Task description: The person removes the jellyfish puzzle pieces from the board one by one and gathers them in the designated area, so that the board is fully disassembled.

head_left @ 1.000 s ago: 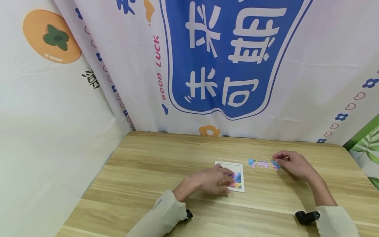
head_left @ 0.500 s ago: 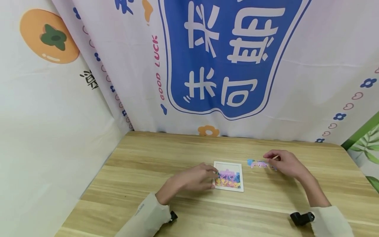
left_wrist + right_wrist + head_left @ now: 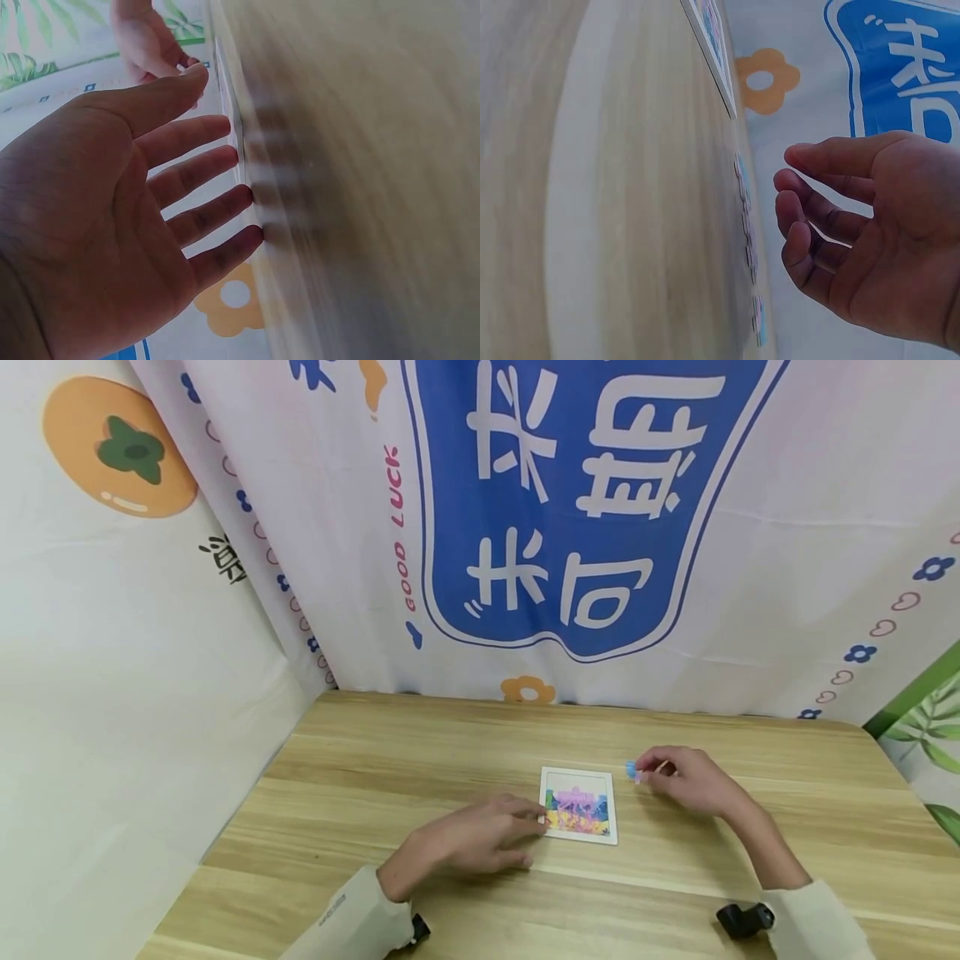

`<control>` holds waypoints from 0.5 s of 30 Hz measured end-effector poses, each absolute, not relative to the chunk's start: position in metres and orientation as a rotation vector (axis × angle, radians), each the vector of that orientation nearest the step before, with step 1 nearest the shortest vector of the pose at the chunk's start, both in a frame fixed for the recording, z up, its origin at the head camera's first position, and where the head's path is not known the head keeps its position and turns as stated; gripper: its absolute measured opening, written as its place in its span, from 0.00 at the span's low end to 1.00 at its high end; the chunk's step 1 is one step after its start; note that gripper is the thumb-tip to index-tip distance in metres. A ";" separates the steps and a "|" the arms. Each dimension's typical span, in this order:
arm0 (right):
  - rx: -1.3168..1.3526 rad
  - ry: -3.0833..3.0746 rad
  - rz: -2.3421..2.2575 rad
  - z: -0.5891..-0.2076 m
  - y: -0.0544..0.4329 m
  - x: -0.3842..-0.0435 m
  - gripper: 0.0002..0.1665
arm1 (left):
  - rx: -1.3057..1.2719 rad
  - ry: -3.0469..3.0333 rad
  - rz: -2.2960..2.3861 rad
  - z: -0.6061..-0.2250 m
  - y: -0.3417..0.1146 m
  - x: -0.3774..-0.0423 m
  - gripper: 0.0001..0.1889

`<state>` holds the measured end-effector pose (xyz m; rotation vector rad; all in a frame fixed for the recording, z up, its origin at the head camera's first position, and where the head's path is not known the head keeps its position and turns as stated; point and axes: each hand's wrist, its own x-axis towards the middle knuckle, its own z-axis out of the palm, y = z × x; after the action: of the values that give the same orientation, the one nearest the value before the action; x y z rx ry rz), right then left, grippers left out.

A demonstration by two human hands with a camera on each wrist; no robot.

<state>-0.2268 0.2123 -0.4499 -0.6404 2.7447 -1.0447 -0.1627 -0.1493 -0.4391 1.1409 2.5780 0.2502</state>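
Observation:
A small white-framed jigsaw puzzle [image 3: 577,841] lies flat on the table, its lower part filled with a pink, blue and yellow picture and its top strip pale. At its left edge my left hand [image 3: 476,835] rests with straight, spread fingertips; they meet the thin edge in the left wrist view. My right hand [image 3: 693,783] hovers with loosely bent fingers over a row of jigsaw pieces. Only a blue piece [image 3: 632,769] peeks out in the head view. Several flat pieces [image 3: 748,240] show below that hand in the right wrist view, with nothing between thumb and fingers.
The wooden table [image 3: 360,760] runs back to a printed cloth [image 3: 787,610] hanging behind it. A white cloth [image 3: 150,693] hangs along the left side. Black wrist devices [image 3: 745,920] are strapped near both sleeves.
My left hand has drawn back left from over the puzzle to its left edge, uncovering the picture. My right hand has moved left along the row, covering most of the loose pieces.

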 end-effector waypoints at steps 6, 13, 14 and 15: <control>-0.742 2.719 -1.030 -0.449 0.192 -0.223 0.08 | 1.127 2.586 0.234 -0.440 -0.147 -0.160 0.30; -0.808 2.631 -1.058 -0.446 0.159 -0.220 0.08 | 1.146 2.594 0.227 -0.441 -0.146 -0.162 0.29; -0.817 2.622 -1.059 -0.446 0.155 -0.220 0.08 | 1.148 2.595 0.231 -0.442 -0.145 -0.162 0.29; -0.825 2.612 -1.061 -0.445 0.151 -0.221 0.08 | 1.150 2.597 0.231 -0.442 -0.145 -0.162 0.29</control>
<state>-0.2206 0.1512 -0.4454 -0.8250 2.6121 -1.0613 -0.1624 -0.1453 -0.4416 1.1504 2.5972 0.2312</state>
